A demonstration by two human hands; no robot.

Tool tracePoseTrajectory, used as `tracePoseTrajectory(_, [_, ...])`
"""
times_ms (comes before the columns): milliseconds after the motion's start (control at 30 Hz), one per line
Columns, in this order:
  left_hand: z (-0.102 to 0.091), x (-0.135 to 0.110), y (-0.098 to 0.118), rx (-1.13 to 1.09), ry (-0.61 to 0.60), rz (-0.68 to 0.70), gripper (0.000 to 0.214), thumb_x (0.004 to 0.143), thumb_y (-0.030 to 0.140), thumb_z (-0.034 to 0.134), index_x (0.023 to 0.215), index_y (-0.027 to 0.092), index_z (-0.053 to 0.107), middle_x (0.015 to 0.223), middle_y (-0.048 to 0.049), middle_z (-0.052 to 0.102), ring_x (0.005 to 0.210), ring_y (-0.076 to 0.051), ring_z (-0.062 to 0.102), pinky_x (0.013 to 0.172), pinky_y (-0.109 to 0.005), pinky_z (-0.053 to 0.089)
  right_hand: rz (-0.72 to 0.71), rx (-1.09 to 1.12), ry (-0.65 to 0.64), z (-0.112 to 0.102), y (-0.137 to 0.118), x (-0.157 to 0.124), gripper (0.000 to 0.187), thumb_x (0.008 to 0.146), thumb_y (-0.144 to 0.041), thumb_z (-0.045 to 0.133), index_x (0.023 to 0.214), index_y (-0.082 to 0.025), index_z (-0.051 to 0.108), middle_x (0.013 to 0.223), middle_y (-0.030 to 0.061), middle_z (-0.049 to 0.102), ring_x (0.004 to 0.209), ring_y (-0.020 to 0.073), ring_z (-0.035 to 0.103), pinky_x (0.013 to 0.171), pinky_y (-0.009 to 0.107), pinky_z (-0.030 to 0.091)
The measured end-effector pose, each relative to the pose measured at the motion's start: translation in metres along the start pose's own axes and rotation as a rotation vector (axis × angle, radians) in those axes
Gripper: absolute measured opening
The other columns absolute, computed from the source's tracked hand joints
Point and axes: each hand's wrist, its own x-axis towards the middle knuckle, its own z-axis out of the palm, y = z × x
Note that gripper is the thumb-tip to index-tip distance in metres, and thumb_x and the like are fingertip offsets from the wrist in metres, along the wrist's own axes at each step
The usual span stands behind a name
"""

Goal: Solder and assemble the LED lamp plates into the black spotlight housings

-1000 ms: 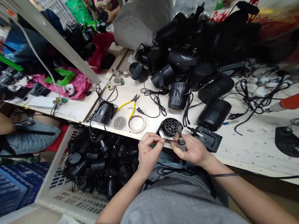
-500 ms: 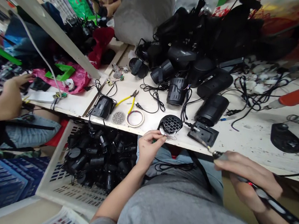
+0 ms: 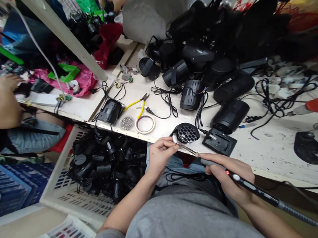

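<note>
A round black lamp head (image 3: pixel 187 133) with a honeycomb lens lies near the bench's front edge. My left hand (image 3: pixel 162 155) pinches a small part at its edge, too small to make out. My right hand (image 3: pixel 226 174) grips a black soldering iron (image 3: pixel 252 185), whose red light is lit. The iron's thin tip (image 3: pixel 184 147) reaches left to the spot between my left fingers and the lamp head. Just right of the lamp lies a black square plate (image 3: pixel 219 141) with a wire.
Yellow-handled side cutters (image 3: pixel 137 106), a tape roll (image 3: pixel 145 124) and a dish of metal beads (image 3: pixel 127 123) sit on the bench. Black lamp housings and cables are heaped behind. A white crate (image 3: pixel 62 190) of black parts stands below left. A co-worker's hand (image 3: pixel 7 98) works at far left.
My right hand has swung out to the lower right and come back, and the iron now points left at the lamp head. My left hand has stayed near the lamp.
</note>
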Motion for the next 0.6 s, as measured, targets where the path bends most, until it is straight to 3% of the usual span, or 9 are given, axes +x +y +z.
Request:
tracePoseTrajectory(167, [0.0008, 0.0007, 0.002, -0.049, -0.004, -0.047, 0.015, 0.052, 0.023, 0.088, 0.058, 0.017, 0.075, 0.086, -0.0086, 0.074, 0.083, -0.018, 0.068, 0.081, -0.031, 0.053, 0.015, -0.017, -0.005, 0.0054, 0.0004, 0.0034, 0.021, 0.095, -0.024, 0.058, 0.105, -0.023, 0.077, 0.079, 0.0012, 0.078, 0.063, 0.0153, 0.074, 0.075, 0.027, 0.065])
tracePoseTrajectory(600, [0.0028, -0.0007, 0.0057, -0.075, 0.034, -0.109, 0.015, 0.048, 0.02, 0.086, 0.055, 0.017, 0.072, 0.083, -0.0067, 0.072, 0.08, -0.016, 0.066, 0.075, -0.028, 0.05, 0.032, -0.004, -0.002, 0.0101, 0.006, -0.0039, 0.023, 0.097, -0.022, 0.057, 0.111, -0.025, 0.075, 0.086, 0.0005, 0.078, 0.068, 0.0127, 0.073, 0.077, 0.024, 0.063])
